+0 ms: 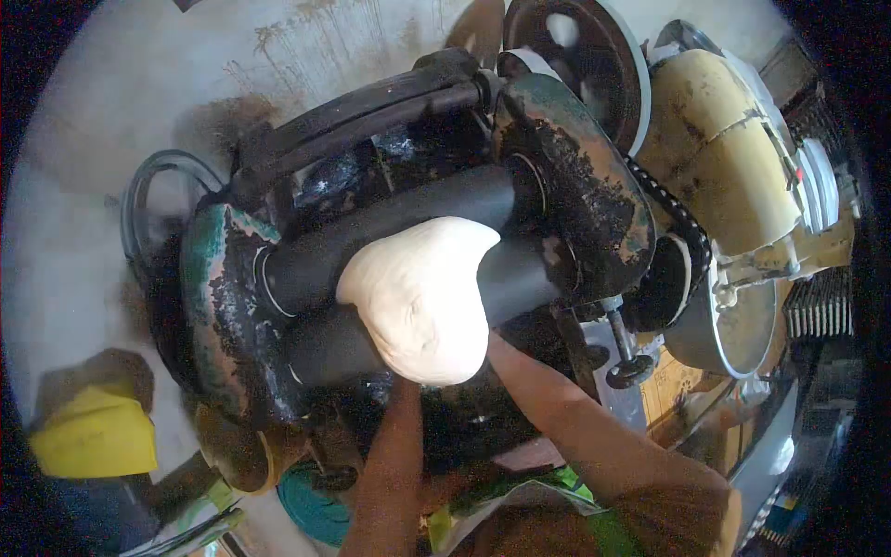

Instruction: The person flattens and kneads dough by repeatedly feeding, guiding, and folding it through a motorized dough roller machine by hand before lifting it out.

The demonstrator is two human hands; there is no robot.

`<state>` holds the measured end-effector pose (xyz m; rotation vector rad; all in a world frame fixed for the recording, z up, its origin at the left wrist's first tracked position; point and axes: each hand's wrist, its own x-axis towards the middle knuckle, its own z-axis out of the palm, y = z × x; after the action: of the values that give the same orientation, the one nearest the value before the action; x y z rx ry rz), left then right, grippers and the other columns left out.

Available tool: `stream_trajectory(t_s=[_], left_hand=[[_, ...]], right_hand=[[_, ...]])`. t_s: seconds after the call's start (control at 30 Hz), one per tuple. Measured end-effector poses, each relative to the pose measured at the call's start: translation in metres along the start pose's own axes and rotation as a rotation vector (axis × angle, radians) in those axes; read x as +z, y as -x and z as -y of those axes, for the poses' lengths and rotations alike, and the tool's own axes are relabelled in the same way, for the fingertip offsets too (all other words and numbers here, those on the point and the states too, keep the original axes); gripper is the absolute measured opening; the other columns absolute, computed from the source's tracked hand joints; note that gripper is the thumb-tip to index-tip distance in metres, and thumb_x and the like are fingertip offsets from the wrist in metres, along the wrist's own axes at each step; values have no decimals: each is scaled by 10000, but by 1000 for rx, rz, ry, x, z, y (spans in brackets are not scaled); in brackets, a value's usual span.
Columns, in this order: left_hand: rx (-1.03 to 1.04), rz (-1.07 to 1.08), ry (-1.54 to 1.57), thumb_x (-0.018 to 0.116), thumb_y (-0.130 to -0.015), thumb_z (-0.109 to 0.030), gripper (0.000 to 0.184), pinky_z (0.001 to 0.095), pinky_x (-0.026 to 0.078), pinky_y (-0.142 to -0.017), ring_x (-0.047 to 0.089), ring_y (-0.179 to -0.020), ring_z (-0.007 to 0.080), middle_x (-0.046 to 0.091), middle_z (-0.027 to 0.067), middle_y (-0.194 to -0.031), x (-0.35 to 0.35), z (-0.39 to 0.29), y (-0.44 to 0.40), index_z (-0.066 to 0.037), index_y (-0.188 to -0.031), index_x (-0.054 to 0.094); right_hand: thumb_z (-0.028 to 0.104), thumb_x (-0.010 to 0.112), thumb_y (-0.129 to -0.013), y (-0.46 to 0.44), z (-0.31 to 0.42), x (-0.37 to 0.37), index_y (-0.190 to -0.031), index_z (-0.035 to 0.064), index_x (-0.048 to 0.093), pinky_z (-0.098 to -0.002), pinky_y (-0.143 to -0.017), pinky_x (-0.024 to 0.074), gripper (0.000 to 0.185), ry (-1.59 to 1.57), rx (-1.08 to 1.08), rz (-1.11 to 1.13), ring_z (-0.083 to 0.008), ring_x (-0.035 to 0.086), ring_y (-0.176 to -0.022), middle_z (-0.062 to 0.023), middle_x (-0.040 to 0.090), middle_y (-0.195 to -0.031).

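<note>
A large, smooth lump of pale dough (422,302) lies over the two dark rollers (380,223) of a worn roller machine, its near end bulging toward me. My left forearm (394,432) and my right forearm (548,390) reach up to the near end of this lump. Both hands hold the dough from beneath and behind, so the dough hides my fingers. One corner of the dough points to the upper right, across the rollers. Chipped green and rusty paint covers the machine's right side housing (580,176) and left side housing (227,306).
A large wheel (585,65) and a chain (673,204) are on the machine's right. Beyond them stand a cream-coloured machine (719,148) and a metal bowl (742,325). A hand knob (631,371) sticks out at the near right. Yellow material (93,436) lies at the lower left.
</note>
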<state>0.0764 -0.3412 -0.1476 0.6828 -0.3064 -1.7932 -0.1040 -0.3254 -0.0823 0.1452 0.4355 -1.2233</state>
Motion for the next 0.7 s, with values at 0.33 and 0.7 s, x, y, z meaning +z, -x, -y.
stream_trajectory(t_s=[0.33, 0.7], left_hand=[[-137, 157, 191, 350, -1033, -493, 668, 415, 300, -1153, 357, -1385, 269, 342, 103, -1545, -99, -40, 18, -66, -1533, 233], [-61, 384, 300, 338, -1038, -493, 655, 437, 326, -1137, 376, -1374, 287, 343, 121, -1543, -108, -36, -18, -61, -1523, 253]], right_hand=[[422, 486, -961, -46, 49, -109, -1213, 55, 633, -468, -993, 447, 469, 281, -272, 543, -292, 582, -1131, -120, 625, -1240], [309, 580, -953, -35, 46, -70, -1162, 42, 652, -430, -898, 487, 347, 606, -421, 87, -262, 622, -1002, -104, 666, -1108]])
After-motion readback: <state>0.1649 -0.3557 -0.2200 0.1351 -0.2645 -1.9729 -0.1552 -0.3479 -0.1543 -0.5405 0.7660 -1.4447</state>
